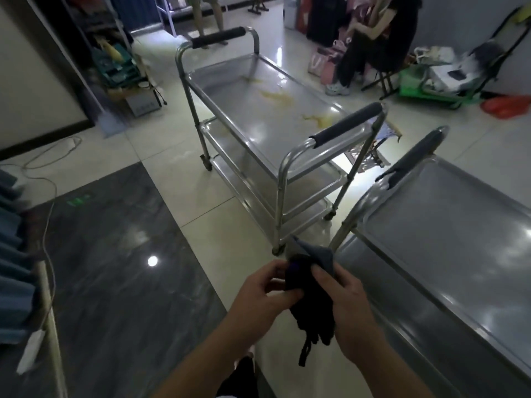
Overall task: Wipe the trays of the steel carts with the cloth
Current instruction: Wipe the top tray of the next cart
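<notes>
Both hands hold the dark cloth (311, 294) low in the near centre, above the floor: left hand (264, 294) pinches its left edge, right hand (342, 294) has fingers curled round its right side. Farther off stands a steel cart (275, 156) whose top tray (230, 90) carries yellowish stains (277, 96); a second cart's tray (448, 225) lies near right.

glossy pale and dark floor tiles (120, 282)
</notes>
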